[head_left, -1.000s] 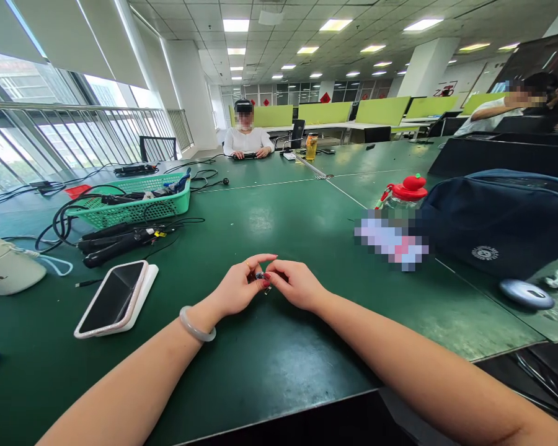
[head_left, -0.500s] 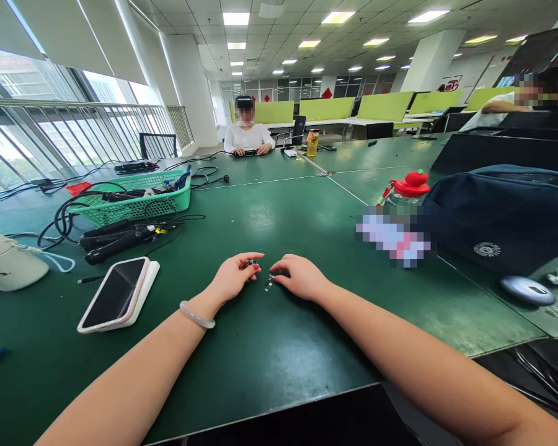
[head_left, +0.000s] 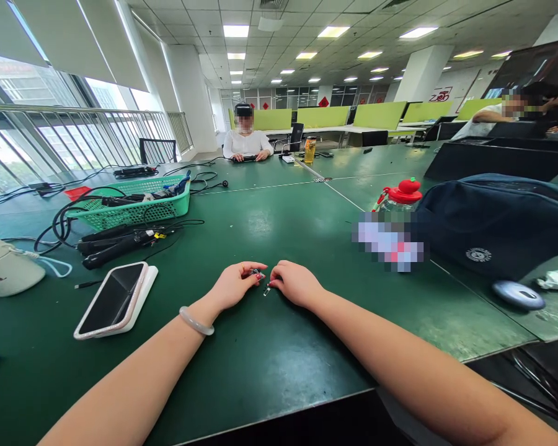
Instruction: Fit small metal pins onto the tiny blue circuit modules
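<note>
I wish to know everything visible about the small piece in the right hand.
The small piece looks shiny and silvery, perhaps metal, with a narrow, frame-like lower end. The right hand pinches its upper end, which is partly hidden. It slants down toward the wearer, above or against the green table; which, I cannot tell. Finer details are too small.

Bright o/all: daylight thru windows (head_left: pixel 13 77) at L, ceiling lights (head_left: pixel 236 31) slightly blown out. Soft glare on counter (head_left: pixel 304 375). Wide-angle stretch nr edges; fine detail at hands (head_left: pixel 295 284) soft; some pixelated patches (head_left: pixel 390 241).
</note>
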